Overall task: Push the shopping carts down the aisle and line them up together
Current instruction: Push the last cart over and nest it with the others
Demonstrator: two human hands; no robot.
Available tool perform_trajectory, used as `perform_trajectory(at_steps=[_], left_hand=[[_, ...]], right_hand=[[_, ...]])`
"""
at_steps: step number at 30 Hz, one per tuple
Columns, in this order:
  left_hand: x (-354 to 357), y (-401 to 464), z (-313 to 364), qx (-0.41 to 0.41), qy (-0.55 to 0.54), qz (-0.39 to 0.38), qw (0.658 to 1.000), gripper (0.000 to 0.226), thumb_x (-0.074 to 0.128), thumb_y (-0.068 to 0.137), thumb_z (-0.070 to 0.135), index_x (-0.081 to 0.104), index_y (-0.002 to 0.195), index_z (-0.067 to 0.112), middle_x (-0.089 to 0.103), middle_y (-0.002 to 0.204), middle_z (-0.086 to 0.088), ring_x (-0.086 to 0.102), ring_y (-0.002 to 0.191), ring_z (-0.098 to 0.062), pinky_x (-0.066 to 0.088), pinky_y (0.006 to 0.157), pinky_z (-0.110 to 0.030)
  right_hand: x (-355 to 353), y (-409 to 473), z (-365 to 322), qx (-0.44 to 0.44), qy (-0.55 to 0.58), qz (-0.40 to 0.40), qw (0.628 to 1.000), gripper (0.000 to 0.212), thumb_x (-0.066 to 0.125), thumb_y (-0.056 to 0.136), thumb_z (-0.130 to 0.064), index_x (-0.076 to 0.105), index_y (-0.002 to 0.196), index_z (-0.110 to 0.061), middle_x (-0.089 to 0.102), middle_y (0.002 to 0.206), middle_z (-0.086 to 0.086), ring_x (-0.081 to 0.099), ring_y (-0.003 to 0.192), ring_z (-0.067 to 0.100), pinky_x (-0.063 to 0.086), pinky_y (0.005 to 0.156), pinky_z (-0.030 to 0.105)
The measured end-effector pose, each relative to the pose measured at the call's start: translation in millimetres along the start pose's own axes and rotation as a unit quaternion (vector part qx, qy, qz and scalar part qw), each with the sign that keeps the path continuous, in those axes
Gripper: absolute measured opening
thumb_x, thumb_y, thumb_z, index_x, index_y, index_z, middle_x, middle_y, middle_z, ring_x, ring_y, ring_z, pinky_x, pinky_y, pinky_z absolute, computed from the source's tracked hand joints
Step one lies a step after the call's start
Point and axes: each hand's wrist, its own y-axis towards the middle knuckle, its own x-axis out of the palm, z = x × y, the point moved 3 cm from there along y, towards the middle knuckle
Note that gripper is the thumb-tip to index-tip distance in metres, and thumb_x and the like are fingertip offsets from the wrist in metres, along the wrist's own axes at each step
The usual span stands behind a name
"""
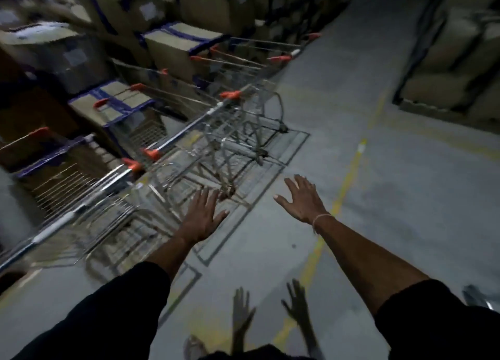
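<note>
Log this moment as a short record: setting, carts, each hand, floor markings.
setting: dim aisle, stacked cardboard boxes along the left
carts: row of metal shopping carts with orange handle ends, nested beside the boxes
left hand: open, fingers spread, holding nothing, no cart handle in its grip
right hand: open, fingers spread, over bare floor
floor markings: yellow line, grey outlined bays under the carts

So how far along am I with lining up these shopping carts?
Mostly done, by the look of it. A row of shopping carts already stands nested beside the stacked boxes, inside the taped floor outline. Nothing is in hand: the left hand and right hand are both open and off the carts. Whether more carts remain elsewhere, this view doesn't show.
</note>
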Motion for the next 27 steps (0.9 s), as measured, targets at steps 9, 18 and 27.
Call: perform_trajectory(at_steps=[9,18,27], left_hand=[[27.8,69.9,225.7,0.167,0.005,-0.046,0.985,0.124,-0.012,0.078,0.092,0.023,0.163,0.009,0.016,0.169,-0.025,0.008,0.158,-0.043,0.009,0.127,-0.051],[59.9,148.9,397.3,0.334,0.016,-0.108,0.936,0.119,-0.008,0.080,0.092,0.019,0.165,0.013,0.007,0.171,-0.021,0.002,0.159,-0.040,0.007,0.126,-0.053],[92.0,245.5,575.3,0.467,0.029,-0.161,0.869,0.115,-0.006,0.081,0.091,0.016,0.165,0.016,0.005,0.172,-0.017,-0.002,0.159,-0.038,0.006,0.127,-0.053]], right_hand=[[-54.7,-96.0,194.4,0.177,0.033,0.083,0.980,0.089,0.039,0.100,-0.078,0.022,0.170,-0.025,0.002,0.179,0.009,-0.004,0.165,0.029,-0.004,0.132,0.051],[-78.0,-164.8,323.8,0.332,0.066,0.137,0.931,0.090,0.037,0.100,-0.078,0.019,0.170,-0.025,-0.003,0.179,0.008,-0.008,0.165,0.028,-0.008,0.131,0.050],[-115.6,-194.9,435.1,0.475,0.088,0.178,0.857,0.090,0.040,0.099,-0.078,0.023,0.169,-0.025,0.001,0.179,0.012,-0.006,0.165,0.030,-0.007,0.132,0.051]])
